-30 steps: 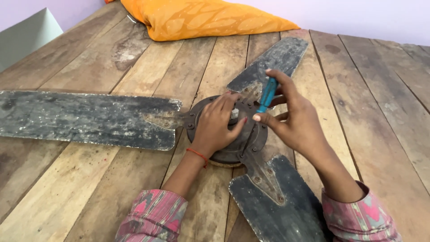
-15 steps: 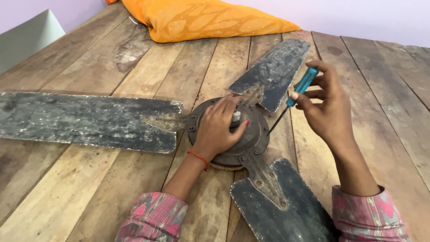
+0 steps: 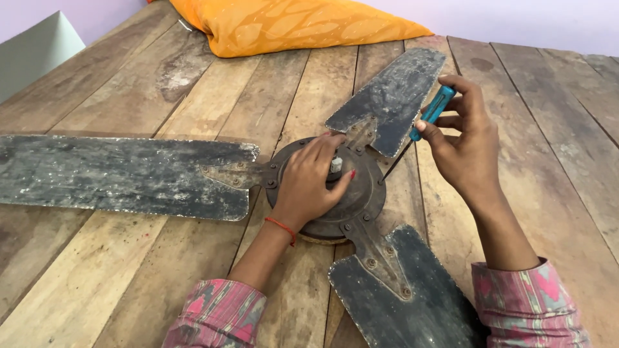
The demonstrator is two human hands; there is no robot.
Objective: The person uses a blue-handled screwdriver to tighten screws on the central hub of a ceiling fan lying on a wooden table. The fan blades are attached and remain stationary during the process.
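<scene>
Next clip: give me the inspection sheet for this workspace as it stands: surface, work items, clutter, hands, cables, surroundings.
Surface: worn wooden plank table, stained and scuffed.
Work items: old ceiling fan lying flat, three dirty dark blades, round rusty motor hub, short centre shaft; blue-handled screwdriver.
Clutter: orange cushion at the far edge.
Hands: left hand rests on the hub beside the shaft; right hand holds the screwdriver above the far-right blade, off the fan.
Cables: nothing seen.
Surroundings: pale lilac wall; light grey-green panel at far left.
</scene>
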